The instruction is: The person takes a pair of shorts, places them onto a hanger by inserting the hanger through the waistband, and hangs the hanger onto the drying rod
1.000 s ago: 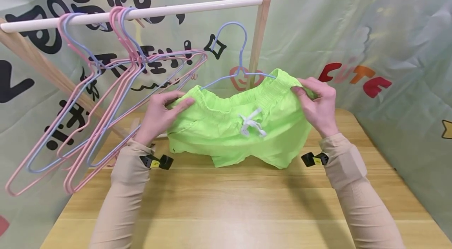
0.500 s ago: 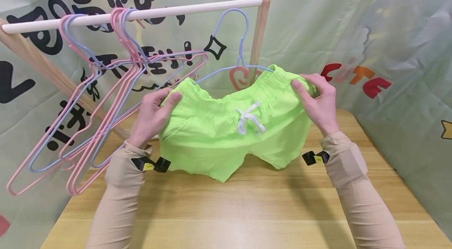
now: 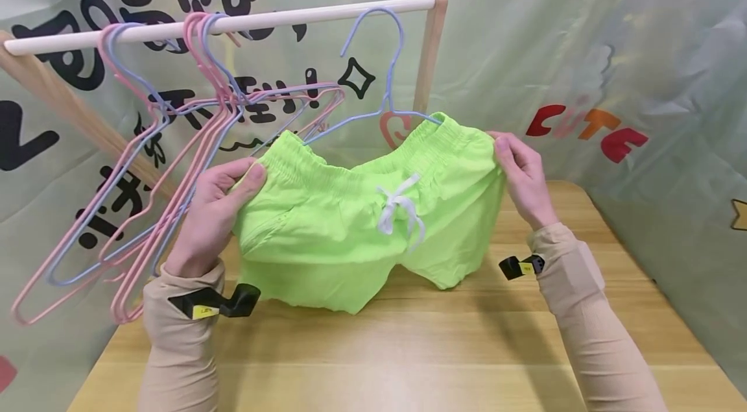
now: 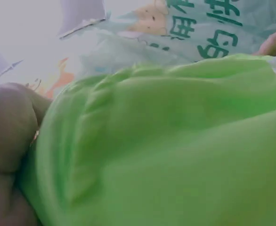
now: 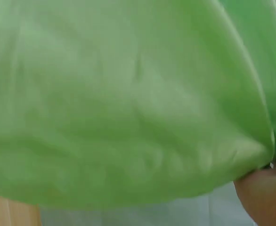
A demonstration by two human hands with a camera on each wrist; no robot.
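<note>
Lime-green shorts with an elastic waistband and a white drawstring bow hang stretched between my two hands in the head view. My left hand pinches the waist's left end, thumb in front. The right hand grips the opposite side, its thumb on the front of the cloth. A blue hanger sits inside the waistband, its hook up near the rail and its lower part hidden by the cloth. In both wrist views the green fabric fills most of the picture.
A rack with a white rail and wooden posts stands at the back left. Several pink and blue hangers hang from it, close by my left hand. Below lies a wooden table; a printed curtain surrounds it.
My left hand has moved left and toward me, drawing the shorts wider. The blue hanger has risen, then shifted left with them, its hook now level with the rail.
</note>
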